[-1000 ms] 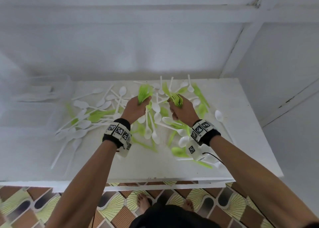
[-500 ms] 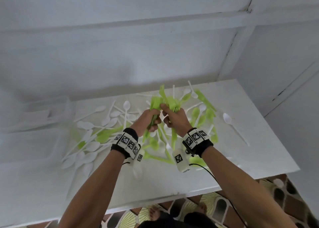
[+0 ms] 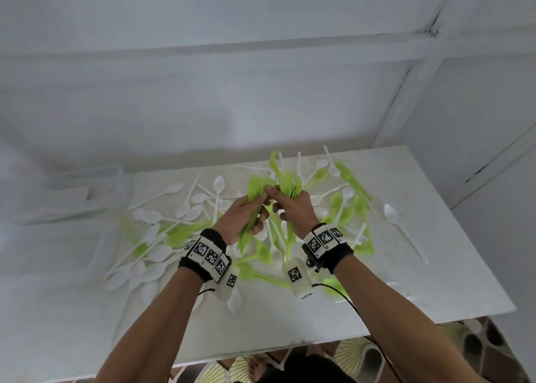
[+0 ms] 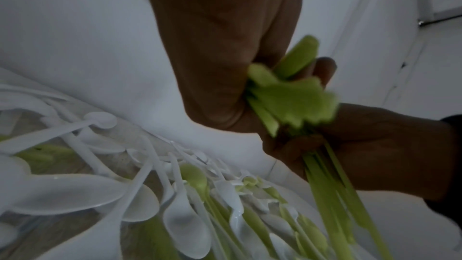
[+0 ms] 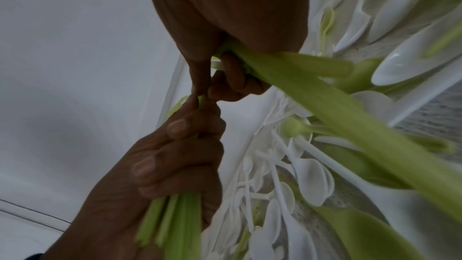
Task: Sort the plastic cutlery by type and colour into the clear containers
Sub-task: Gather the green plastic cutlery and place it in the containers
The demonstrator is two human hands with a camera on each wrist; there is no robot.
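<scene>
Left hand (image 3: 242, 214) gripping green knives (image 3: 253, 192); right hand (image 3: 293, 208) gripping green forks (image 3: 285, 179), fingertips touching, above loose cutlery mid-desk (image 3: 435, 281).

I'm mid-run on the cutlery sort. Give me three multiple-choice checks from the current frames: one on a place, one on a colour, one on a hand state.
1. Where does the lone white spoon lie?
A. near the table's right edge
B. inside a container
C. on the floor

2. What colour is the cutlery held in both hands?
A. white
B. green
C. red

3. What is the left hand doing?
A. lying flat on the table
B. hanging open
C. gripping a bundle

Answers: 1 A, it lies apart from the pile on the table, at the right. 2 B, the green cutlery fans out above the right hand. 3 C, its fingers curl round green handles.
</scene>
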